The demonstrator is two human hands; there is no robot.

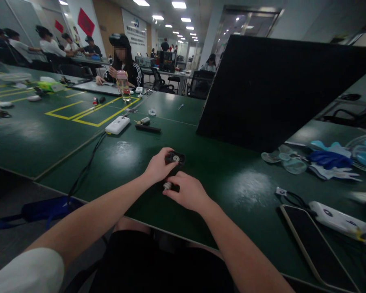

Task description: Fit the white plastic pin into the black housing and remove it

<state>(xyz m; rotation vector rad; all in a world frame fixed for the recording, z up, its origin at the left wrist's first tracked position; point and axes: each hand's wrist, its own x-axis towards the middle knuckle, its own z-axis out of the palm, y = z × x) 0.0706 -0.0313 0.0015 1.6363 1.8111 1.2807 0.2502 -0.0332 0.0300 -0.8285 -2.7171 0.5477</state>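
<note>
Above the green table (pixel 219 171), my left hand (pixel 160 165) is closed on a small black housing (pixel 180 157) with a round pale disc set in its face. Thumb and fingers grip the housing from its left side. Just below and nearer to me, my right hand (pixel 187 189) pinches a small whitish part (pixel 167 186) between thumb and fingers. The part looks like a little gear or motor piece, too small to tell. The two hands are close together, and the part is apart from the housing.
A black panel (pixel 262 93) stands tilted at the right. A phone (pixel 317 244), a white power bank (pixel 341 219), a clear fan blade (pixel 288 158) and blue-white gloves (pixel 331 160) lie right. Farther left are a white box (pixel 118 125), a black bar (pixel 148 128) and a bottle (pixel 123 85); a person sits opposite.
</note>
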